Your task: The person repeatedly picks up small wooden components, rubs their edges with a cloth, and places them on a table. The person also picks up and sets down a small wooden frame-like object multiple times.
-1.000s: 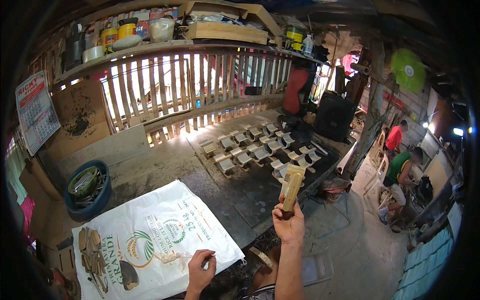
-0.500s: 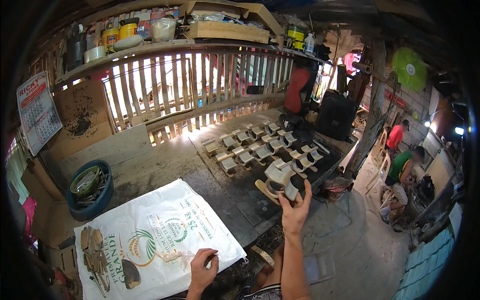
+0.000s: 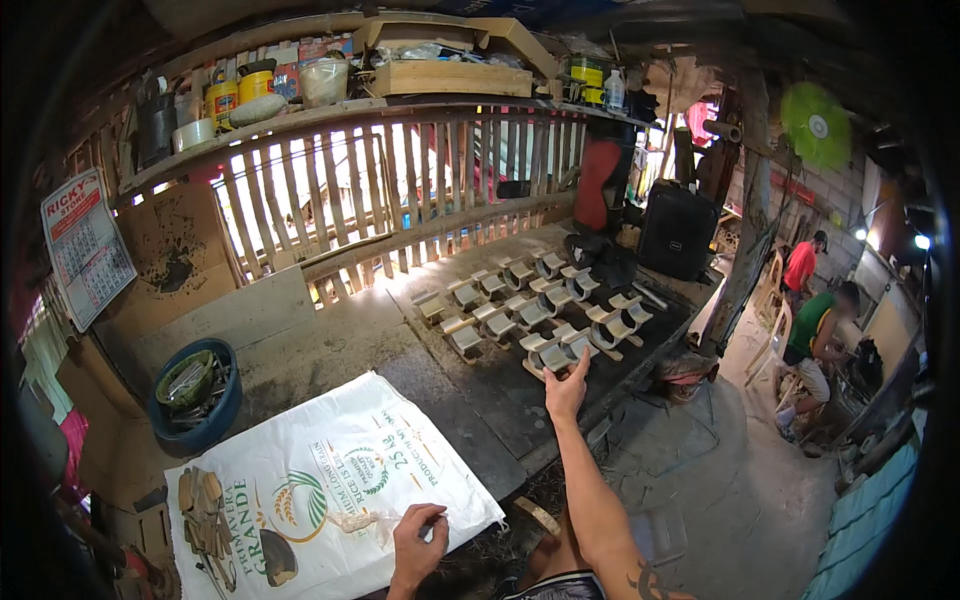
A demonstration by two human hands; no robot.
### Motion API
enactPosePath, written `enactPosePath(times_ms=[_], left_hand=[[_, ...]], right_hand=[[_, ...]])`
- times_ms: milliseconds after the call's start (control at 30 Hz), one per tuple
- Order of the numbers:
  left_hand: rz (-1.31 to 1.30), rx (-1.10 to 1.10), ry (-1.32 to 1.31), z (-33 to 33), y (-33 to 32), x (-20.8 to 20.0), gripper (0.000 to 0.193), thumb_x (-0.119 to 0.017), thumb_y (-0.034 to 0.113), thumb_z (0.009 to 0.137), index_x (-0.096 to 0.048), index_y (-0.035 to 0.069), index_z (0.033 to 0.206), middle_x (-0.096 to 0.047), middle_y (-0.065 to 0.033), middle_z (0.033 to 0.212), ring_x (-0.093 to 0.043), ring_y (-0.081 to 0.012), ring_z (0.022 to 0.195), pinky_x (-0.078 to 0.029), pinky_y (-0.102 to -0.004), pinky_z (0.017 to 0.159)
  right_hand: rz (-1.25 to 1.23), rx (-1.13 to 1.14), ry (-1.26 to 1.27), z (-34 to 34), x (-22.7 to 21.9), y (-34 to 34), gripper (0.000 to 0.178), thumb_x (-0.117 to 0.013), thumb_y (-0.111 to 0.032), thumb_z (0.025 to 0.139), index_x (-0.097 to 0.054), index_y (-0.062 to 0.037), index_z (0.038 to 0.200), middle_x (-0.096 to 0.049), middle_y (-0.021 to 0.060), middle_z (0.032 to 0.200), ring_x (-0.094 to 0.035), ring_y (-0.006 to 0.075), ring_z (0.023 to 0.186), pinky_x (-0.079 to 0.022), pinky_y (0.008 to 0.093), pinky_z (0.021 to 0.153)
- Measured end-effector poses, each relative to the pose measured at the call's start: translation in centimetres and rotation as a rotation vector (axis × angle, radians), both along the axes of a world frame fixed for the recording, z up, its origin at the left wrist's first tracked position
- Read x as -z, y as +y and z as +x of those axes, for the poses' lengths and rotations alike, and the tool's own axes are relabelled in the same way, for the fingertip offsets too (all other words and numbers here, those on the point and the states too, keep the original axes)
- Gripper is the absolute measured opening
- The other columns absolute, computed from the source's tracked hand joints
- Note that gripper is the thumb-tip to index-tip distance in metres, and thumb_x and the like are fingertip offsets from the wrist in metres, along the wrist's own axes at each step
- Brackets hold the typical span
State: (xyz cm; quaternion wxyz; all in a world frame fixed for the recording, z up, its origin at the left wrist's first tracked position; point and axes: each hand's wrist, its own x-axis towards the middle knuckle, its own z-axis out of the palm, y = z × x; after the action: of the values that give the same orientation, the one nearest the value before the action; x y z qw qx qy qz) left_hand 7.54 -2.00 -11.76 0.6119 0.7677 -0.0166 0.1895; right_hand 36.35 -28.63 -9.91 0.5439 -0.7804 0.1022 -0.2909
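Observation:
My right hand (image 3: pixel 568 391) reaches over the dark tabletop, thumb and fingers around the near end of a wooden piece with curved, half-pipe-like hollows (image 3: pixel 549 357). That piece sits at the front of several similar ones (image 3: pixel 497 324) laid out in rows. Low over the front right of a white woven sack (image 3: pixel 400 492), my left hand (image 3: pixel 420 545) is loosely curled, a gap between thumb and fingers and nothing visible in it. Beside it on the sack lies a small crumpled clear plastic piece (image 3: pixel 352 520).
On the sack's left lie wooden sticks (image 3: pixel 208 520) and a dark rounded piece (image 3: pixel 278 558). A blue basin (image 3: pixel 226 400) holds a green basket (image 3: pixel 188 380). A black speaker (image 3: pixel 678 230) stands at the back right. Two people (image 3: pixel 822 335) sit off to the right.
My right hand has moved forward and slightly left, lowering the curved wooden piece from above the table edge to the front of the rows. My left hand has shifted slightly right, its fingers loosened.

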Motion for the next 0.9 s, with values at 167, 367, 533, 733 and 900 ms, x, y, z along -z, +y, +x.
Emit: enactPosePath(times_ms=[167,367,533,733,900], left_hand=[[0.054,0.008,-0.01,0.0,0.2,0.1,0.019,-0.071,-0.003,0.09,-0.073,-0.005,0.109,-0.071,-0.0148,0.106,-0.074,-0.0214,0.091,-0.059,-0.0309,0.083],[0.069,-0.003,0.01,0.1,0.2,-0.3,0.02,-0.071,-0.002,0.09,-0.073,-0.005,0.109,-0.071,-0.0163,0.106,-0.074,-0.0227,0.09,-0.06,-0.0318,0.082],[0.038,0.003,0.009,0.0,0.1,-0.5,0.02,-0.071,-0.003,0.089,-0.073,-0.005,0.109,-0.071,-0.0165,0.106,-0.074,-0.023,0.09,-0.06,-0.0318,0.082],[0.08,-0.005,0.015,0.0,0.1,-0.6,0.02,-0.071,-0.003,0.089,-0.073,-0.005,0.109,-0.071,-0.0166,0.106,-0.074,-0.0231,0.09,-0.059,-0.0317,0.082],[0.064,-0.002,-0.001,0.0,0.1,-0.5,0.019,-0.071,-0.003,0.089,-0.073,-0.005,0.108,-0.071,-0.0166,0.105,-0.074,-0.0233,0.089,-0.059,-0.0317,0.082]], right_hand=[[0.018,0.006,0.07,0.4,0.6,-0.1,0.102,-0.081,-0.009,0.091,-0.014,-0.0164,0.168,-0.068,0.0258,0.129,-0.067,0.044,0.117,-0.053,0.0533,0.097],[0.024,0.018,0.019,1.2,1.8,-0.3,0.103,-0.082,-0.009,0.089,-0.015,-0.0176,0.167,-0.068,0.0251,0.13,-0.066,0.0447,0.12,-0.052,0.0545,0.1],[0.057,0.01,0.047,1.1,2.2,-0.7,0.104,-0.083,-0.008,0.088,-0.016,-0.0172,0.166,-0.067,0.0256,0.133,-0.065,0.0451,0.123,-0.051,0.0552,0.102],[0.035,-0.002,0.048,1.1,2.5,-0.8,0.105,-0.083,-0.008,0.088,-0.015,-0.015,0.167,-0.06,0.0304,0.141,-0.062,0.047,0.127,-0.05,0.055,0.103],[-0.055,0.014,-0.023,1.3,2.8,-0.8,0.104,-0.082,-0.007,0.088,-0.015,-0.0135,0.167,-0.062,0.0298,0.139,-0.062,0.047,0.126,-0.051,0.0544,0.102]])
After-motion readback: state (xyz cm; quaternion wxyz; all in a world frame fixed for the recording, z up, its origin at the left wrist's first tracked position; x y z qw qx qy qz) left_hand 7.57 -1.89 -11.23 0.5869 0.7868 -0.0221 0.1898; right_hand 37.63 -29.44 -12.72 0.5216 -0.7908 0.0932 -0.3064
